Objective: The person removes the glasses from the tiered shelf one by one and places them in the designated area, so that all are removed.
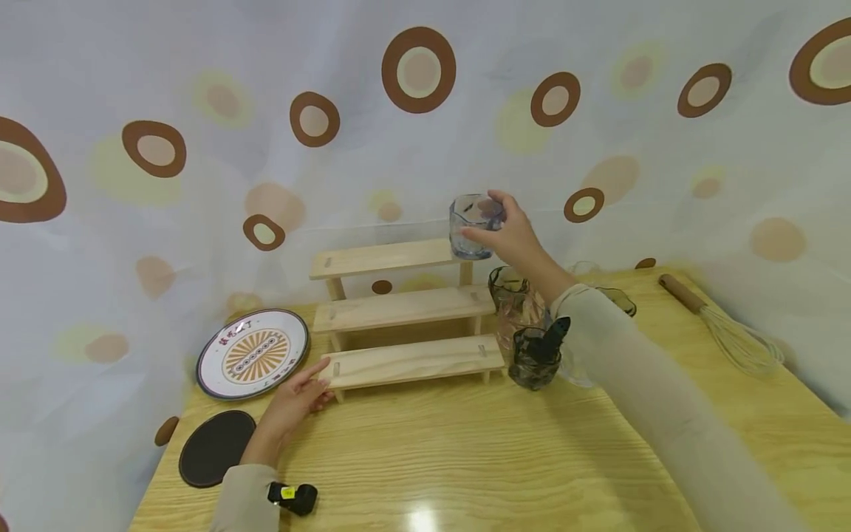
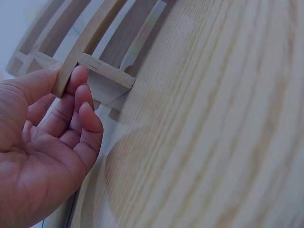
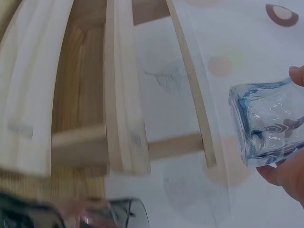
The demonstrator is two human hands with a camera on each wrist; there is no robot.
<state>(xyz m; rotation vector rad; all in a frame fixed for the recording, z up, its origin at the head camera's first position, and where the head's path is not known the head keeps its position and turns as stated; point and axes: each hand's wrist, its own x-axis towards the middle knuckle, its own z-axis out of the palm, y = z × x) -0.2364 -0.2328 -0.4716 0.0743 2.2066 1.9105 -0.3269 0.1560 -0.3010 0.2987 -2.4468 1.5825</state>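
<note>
A blue-tinted clear glass [image 1: 463, 245] is held in my right hand [image 1: 517, 235], thumb and fingers at its sides. It is raised over the right end of the top tier of a three-tier wooden shelf [image 1: 412, 363]. In the right wrist view the glass [image 3: 268, 123] appears beyond the top tier's edge, with only fingertips of the hand showing. My left hand [image 1: 292, 406] is at the left end of the lowest tier. In the left wrist view, thumb and curled fingers pinch that board's end [image 2: 71, 64].
Right of the shelf stand several glasses, among them a dark one [image 1: 534, 373] and a pinkish one [image 1: 515, 318], partly behind my right arm. A whisk [image 1: 721, 325] lies far right. Left are a patterned plate [image 1: 219, 369] and a black round mat [image 1: 216, 448] on the wooden table [image 1: 425, 458].
</note>
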